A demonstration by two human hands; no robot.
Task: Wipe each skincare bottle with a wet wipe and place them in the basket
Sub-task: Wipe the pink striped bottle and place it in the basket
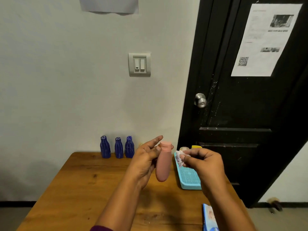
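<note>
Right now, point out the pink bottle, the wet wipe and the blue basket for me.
pink bottle [162,165]: head view, middle of its body.
wet wipe [178,157]: head view, its crumpled left part.
blue basket [190,187]: head view, its near front wall.

place: home room | cues: wooden table; black door; light switch

— How is the room lit?
— Dimly and evenly; a soft shadow is cast on the wall at lower left.
— And sharpness?
— Slight softness is seen throughout; the door is slanted by wide-angle distortion.
</note>
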